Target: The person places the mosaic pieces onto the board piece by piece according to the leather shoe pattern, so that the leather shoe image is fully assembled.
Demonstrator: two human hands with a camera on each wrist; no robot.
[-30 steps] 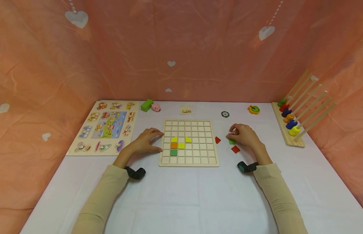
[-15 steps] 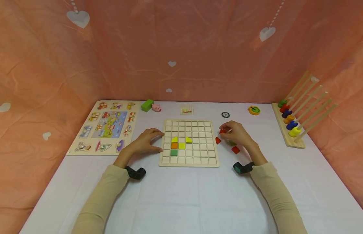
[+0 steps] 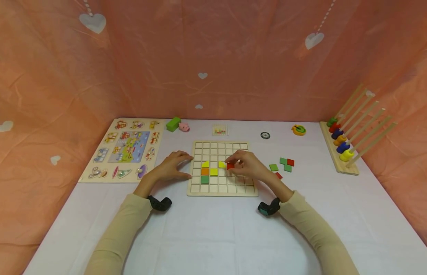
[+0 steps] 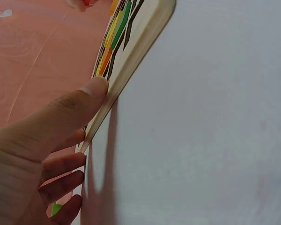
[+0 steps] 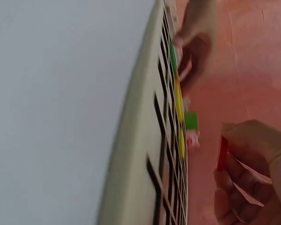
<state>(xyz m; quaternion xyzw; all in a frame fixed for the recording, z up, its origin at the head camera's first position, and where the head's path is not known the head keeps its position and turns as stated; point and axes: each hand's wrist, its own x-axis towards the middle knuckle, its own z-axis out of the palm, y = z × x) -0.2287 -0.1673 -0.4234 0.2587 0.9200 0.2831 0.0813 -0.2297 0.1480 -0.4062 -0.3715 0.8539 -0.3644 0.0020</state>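
A wooden grid board lies in the middle of the table, with yellow, orange and green tiles in some squares. At its left edge my left hand rests with thumb and fingers spread; in the left wrist view the thumb touches the board's side. My right hand is over the board's right half and pinches a red tile between thumb and fingers. The tile's thin edge shows in the right wrist view. Just left of it sits a cut-cornered yellow tile in the grid.
Right of the board lie loose tiles, including a green tile and a red tile. Behind stand a pattern card, a black-and-white disc and a green block. A picture puzzle lies left, a peg rack right.
My right hand has picked a red tile from the loose ones and carried it left over the board, uncovering several tiles on the table. My left hand has stayed still.
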